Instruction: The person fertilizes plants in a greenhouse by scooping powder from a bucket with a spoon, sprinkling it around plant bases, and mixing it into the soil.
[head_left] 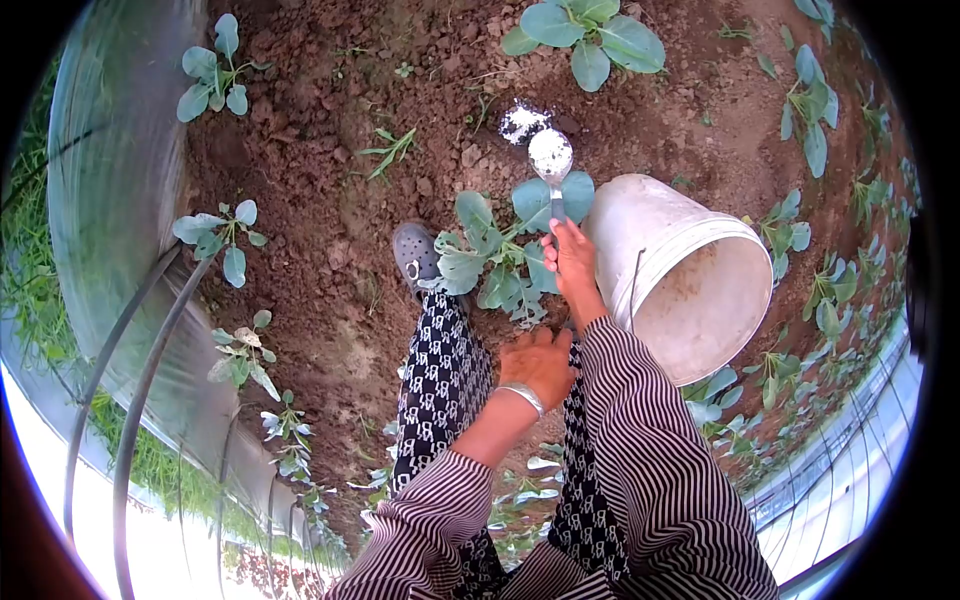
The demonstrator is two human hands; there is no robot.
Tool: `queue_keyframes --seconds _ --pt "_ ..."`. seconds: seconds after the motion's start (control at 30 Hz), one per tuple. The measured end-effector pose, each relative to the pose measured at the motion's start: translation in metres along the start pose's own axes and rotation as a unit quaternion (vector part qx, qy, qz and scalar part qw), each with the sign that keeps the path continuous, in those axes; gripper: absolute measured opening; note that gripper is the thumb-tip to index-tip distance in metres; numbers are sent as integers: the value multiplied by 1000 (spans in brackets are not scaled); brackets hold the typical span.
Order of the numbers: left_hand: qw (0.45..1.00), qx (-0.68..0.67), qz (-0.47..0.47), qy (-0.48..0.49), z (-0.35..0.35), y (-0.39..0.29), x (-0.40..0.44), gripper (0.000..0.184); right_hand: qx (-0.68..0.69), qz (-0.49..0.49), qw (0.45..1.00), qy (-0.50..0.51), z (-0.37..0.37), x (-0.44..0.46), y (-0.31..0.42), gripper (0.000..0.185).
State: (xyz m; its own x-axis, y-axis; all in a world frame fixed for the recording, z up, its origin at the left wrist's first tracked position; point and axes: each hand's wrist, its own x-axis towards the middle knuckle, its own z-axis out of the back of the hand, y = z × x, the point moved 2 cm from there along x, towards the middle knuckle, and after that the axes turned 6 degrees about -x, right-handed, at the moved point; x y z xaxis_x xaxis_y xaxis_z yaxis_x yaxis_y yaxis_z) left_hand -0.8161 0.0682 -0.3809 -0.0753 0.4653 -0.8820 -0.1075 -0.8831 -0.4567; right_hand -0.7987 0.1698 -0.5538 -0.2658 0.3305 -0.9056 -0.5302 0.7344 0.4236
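My right hand (573, 262) is closed around the dark handle of a metal spoon (557, 195). White granular material (550, 153) fills the spoon's bowl, held just over or beside a white patch (522, 122) on dark soil. Between my legs, my left hand (540, 365) rests near my right knee with its fingers stretched out and a silver bracelet at the wrist. A leafy plant (490, 255) with hole-eaten leaves grows just in front of my hands. Right of my right hand is a white plastic bucket (665, 215), its mouth angled towards me.
Another leafy plant (590, 40) grows beyond the white patch. More seedlings (210, 235) line the left, beside plastic sheeting (120, 200) and curved poles (150, 370). Further plants (810, 105) stand on the right. My shoe (415, 258) is on bare soil (320, 200).
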Motion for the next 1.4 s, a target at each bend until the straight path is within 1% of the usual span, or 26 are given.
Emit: queue_keyframes --seconds 0.17,0.27,0.3,0.4,0.43,0.5,0.57,0.67,0.77,0.8,0.83,0.9,0.97,1.03,1.07,1.1,1.17,1.2,1.23,1.27,1.3,1.37,1.4 --pt "1000 14 3 16 -6 1 2 55 -15 20 999 22 0 -13 5 20" --pt "1000 21 -6 8 -10 -5 1 54 -28 13 999 33 -5 -27 14 21" --pt "1000 21 -5 0 -11 -7 1 53 -45 23 998 47 -6 -28 14 24" --pt "1000 8 -13 9 -29 -8 6 35 -130 40 991 16 -19 -38 19 39" --pt "1000 14 -18 -7 -20 -12 -2 33 -148 36 988 37 -23 -33 16 37" --pt "1000 14 -24 9 -20 -11 -4 32 -194 48 977 73 -44 -34 20 31" --pt "995 11 -49 86 5 -10 -19 33 -240 47 963 116 -69 -28 22 32" --pt "996 -28 -34 73 -4 -4 -12 37 -315 51 932 171 -134 -30 25 31" --pt "990 -108 -39 83 30 6 -23 46 -388 87 889 227 -212 -22 13 29" --pt "989 -48 -38 132 25 10 -15 57 -397 96 879 247 -242 -23 8 28" --pt "987 -58 -38 142 31 15 -16 59 -405 105 869 266 -274 -25 3 27" --pt "983 -78 -37 164 43 20 -21 64 -434 156 836 298 -336 -24 -10 25" --pt "978 -97 -33 179 51 26 -23 67 -489 250 780 300 -384 1 -33 18" --pt "980 -103 -35 167 44 28 -20 67 -486 196 815 249 -394 8 -42 16" --pt "981 -108 -36 155 39 29 -17 67 -484 166 829 226 -398 8 -47 16" --pt "983 -116 -39 140 34 29 -15 67 -491 183 815 247 -390 3 -49 16" --pt "985 -135 -56 91 22 24 -6 67 -507 220 785 280 -346 -14 -38 18" --pt "985 -143 -71 66 18 21 -2 68 -500 171 802 277 -324 -30 -29 17" --pt "987 -129 -62 74 8 17 2 68 -491 123 817 275 -302 -49 -17 17" --pt "990 -69 -29 121 1 9 4 67 -468 108 837 262 -283 -64 -6 19" --pt "980 -58 -24 189 2 2 2 66 -443 90 857 247 -263 -78 4 23" --pt "980 -70 -64 173 -27 -15 15 60 -404 66 881 236 -217 -101 29 28" --pt "983 -121 -50 132 -39 -13 21 58 -383 54 894 225 -196 -111 44 31"
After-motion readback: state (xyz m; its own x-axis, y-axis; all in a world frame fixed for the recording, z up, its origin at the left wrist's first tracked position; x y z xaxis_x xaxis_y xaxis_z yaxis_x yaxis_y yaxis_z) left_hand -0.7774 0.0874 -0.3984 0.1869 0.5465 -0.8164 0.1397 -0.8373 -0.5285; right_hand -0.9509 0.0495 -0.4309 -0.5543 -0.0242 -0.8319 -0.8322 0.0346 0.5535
